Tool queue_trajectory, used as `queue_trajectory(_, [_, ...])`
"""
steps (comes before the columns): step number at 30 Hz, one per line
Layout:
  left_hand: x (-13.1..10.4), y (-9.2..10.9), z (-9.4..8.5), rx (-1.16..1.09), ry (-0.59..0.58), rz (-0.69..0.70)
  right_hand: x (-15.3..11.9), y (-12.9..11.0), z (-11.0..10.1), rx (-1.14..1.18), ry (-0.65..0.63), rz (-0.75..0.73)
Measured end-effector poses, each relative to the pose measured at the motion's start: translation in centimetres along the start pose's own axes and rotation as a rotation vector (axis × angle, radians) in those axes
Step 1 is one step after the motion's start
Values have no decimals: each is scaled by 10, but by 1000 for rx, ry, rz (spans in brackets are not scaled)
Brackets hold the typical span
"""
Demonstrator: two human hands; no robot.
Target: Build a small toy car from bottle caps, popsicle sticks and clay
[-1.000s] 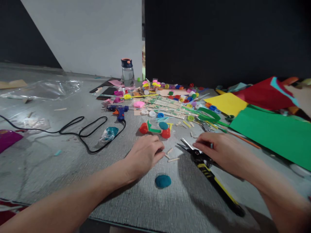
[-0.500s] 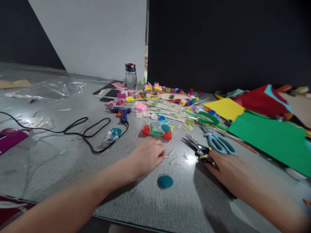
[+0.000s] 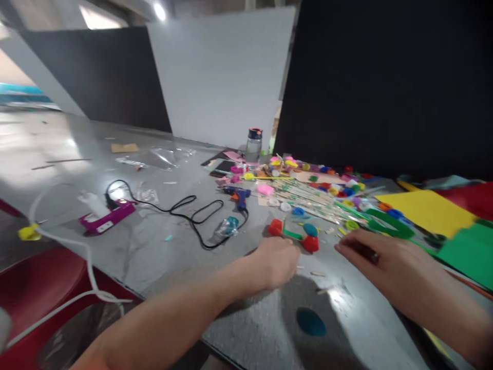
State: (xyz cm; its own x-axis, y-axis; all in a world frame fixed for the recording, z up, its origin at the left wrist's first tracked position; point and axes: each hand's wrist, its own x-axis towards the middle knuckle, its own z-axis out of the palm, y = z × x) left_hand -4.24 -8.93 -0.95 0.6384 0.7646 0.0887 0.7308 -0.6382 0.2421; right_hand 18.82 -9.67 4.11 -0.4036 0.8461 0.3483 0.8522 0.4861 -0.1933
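Observation:
My left hand [image 3: 279,261] is closed low over the table, just in front of a small model with red lumps [image 3: 310,243], a green strip and a blue oval piece [image 3: 310,229]. Whatever its fingers hold, if anything, is hidden. To the right, my right hand [image 3: 372,252] hovers with thumb and fingers apart and nothing visible between them. A flat blue clay piece [image 3: 311,322] lies near the front edge, below and between the hands. Small wooden stick bits [image 3: 318,274] are scattered beside my left hand.
A glue gun [image 3: 241,196] with a black cord lies left of centre, by a purple power strip [image 3: 107,218]. Behind are sticks [image 3: 304,198], coloured caps and a bottle [image 3: 253,146]. Yellow [image 3: 427,210] and green sheets [image 3: 468,252] lie right. A red chair [image 3: 50,277] stands at left.
The view has turned left, so the scene has shifted right. My right hand has let go of the black scissors and moved toward the model. My left hand stays closed by the model.

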Motion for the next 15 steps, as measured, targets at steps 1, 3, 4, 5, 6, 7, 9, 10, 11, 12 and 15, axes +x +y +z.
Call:
queue_trajectory(1, [1,1,-1,4,-10,2,17,-11,-2,35,-13,-21])
queue_trajectory(3, [3,2,-5,7,-31,4,55,-36,-4,79,-61,-69])
queue_trajectory(4, [3,2,-8,10,-45,-7,75,-49,-3,90,-103,-103])
queue_trajectory(5, [4,3,-12,12,-59,-13,95,-63,-1,91,-155,-120])
queue_trajectory(6, [3,2,-15,12,-75,-16,114,-76,3,104,-232,-123])
queue_trajectory(7, [2,1,-18,10,-90,-10,133,-87,9,114,-277,-122])
queue_trajectory(9, [-1,-3,-21,2,-105,23,166,-106,28,125,-376,-71])
queue_trajectory(10, [-2,-6,-20,-2,-103,47,180,-114,40,135,-443,-20])
queue_trajectory(11, [-4,-10,-19,-5,-98,77,192,-119,53,151,-507,32])
queue_trajectory(12, [-4,-14,-16,-8,-93,106,202,-124,66,170,-558,87])
queue_trajectory(15, [-4,-22,-6,-13,-84,157,220,-133,101,264,-637,212])
